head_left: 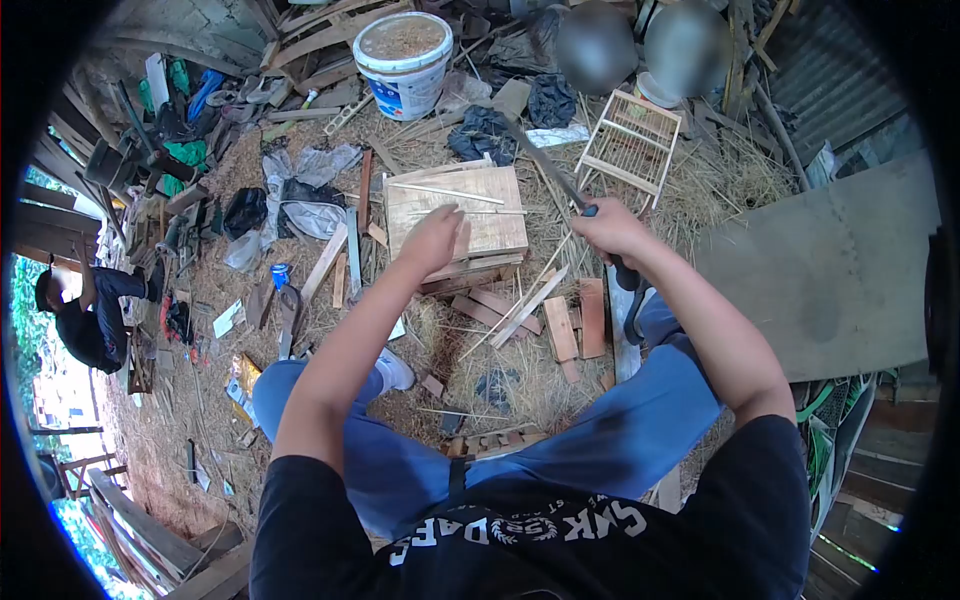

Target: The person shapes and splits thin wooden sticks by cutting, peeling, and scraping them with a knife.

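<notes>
My left hand (432,242) is over a pale wooden block (487,234), its fingers closed around a thin wooden strip (492,211) that lies across the top. A second thin strip (450,193) rests on the block, just beyond my fingers. To the right, my right hand (608,232) grips the dark handle of a machete (548,166). Its long blade points up and away to the left, off to the side of the block and apart from the strips. Part of the handle shows below my fist.
A small slatted wooden frame (630,145) stands beyond my right hand. Behind the block is a white bucket (403,75). Boards (560,330) and shavings litter the ground near my legs. A large grey sheet (820,270) lies right. Another person (90,315) sits far left.
</notes>
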A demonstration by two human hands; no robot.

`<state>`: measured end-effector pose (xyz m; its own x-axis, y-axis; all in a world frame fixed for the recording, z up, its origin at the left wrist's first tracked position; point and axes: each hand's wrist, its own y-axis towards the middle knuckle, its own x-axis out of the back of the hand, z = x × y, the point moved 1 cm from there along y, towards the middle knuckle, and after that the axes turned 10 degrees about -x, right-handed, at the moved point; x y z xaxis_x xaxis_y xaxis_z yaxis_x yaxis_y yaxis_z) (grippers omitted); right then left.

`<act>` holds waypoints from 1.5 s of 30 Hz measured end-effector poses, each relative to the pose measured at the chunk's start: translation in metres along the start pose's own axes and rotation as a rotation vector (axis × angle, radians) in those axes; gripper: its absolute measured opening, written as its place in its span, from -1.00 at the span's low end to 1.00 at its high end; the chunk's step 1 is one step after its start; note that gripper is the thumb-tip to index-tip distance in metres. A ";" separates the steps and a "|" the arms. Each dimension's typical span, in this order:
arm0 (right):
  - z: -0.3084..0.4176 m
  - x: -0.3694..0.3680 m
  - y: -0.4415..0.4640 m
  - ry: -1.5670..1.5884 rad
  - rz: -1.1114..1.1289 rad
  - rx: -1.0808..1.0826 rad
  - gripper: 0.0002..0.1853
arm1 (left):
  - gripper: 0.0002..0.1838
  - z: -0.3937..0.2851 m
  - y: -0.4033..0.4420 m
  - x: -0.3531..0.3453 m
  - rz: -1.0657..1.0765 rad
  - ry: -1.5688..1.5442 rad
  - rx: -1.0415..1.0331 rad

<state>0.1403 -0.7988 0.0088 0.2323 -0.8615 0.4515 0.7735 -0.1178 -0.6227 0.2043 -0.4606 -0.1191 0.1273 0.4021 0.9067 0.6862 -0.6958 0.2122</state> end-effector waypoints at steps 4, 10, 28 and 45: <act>-0.015 -0.006 0.041 -0.043 0.007 0.031 -0.71 | -0.40 0.026 0.033 -0.035 -0.008 0.374 0.039; -0.020 -0.003 0.035 -0.216 -0.058 -0.024 -0.63 | -0.58 0.038 0.037 -0.032 0.057 0.426 0.014; -0.021 -0.020 0.048 -0.168 -0.056 -0.046 -0.63 | -0.79 0.101 0.050 0.001 -0.049 0.516 0.029; -0.012 -0.016 0.075 -0.261 -0.056 -0.050 -0.64 | -0.77 0.193 0.116 -0.027 0.145 -0.125 0.261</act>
<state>0.1876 -0.7998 -0.0525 0.3388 -0.6973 0.6316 0.7612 -0.1914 -0.6196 0.4188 -0.4369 -0.1895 0.3133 0.3915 0.8652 0.8130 -0.5814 -0.0313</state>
